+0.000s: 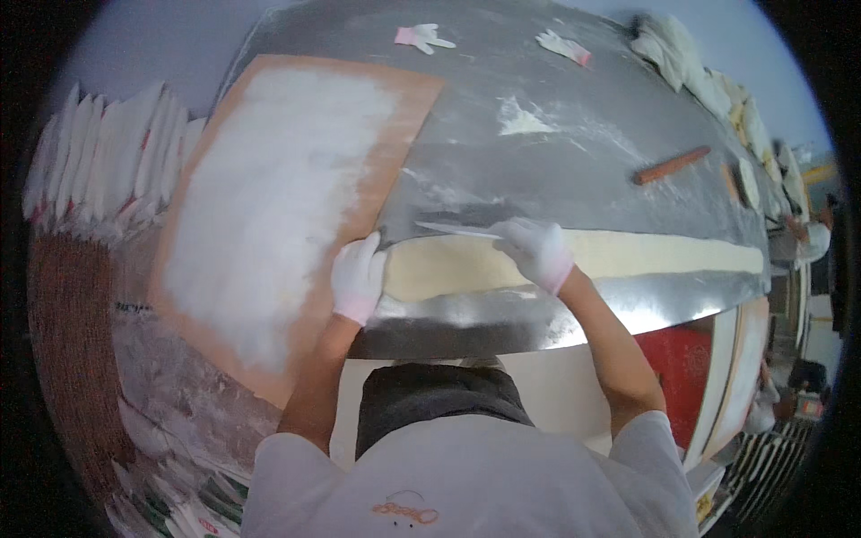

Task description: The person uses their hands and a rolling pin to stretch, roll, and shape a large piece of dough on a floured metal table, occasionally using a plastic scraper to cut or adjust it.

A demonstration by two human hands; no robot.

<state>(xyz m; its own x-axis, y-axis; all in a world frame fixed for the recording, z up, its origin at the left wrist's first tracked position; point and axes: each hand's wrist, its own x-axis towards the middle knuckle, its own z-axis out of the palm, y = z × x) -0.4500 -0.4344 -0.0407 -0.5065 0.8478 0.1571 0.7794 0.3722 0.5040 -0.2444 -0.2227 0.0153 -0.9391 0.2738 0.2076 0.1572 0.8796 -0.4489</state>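
A long flat strip of pale dough (448,266) runs along the front of the grey table, from near the board to the far right. My right hand (536,251), in a white glove with a pink cuff, is closed on the handle of a knife (457,230). Its thin blade points left along the dough's back edge. At the strip's left end rests my left hand (359,276), gloved the same way, its fingers stretched forward beside the dough and the board's edge. Nothing shows in it.
A flour-dusted wooden board (269,197) lies to the left. Farther back are two loose gloves (425,38), (565,47), a small heap of flour (523,118) and a brown rolling pin (672,166). White sacks (108,157) stand at left; crumpled cloths (677,58) line the right edge.
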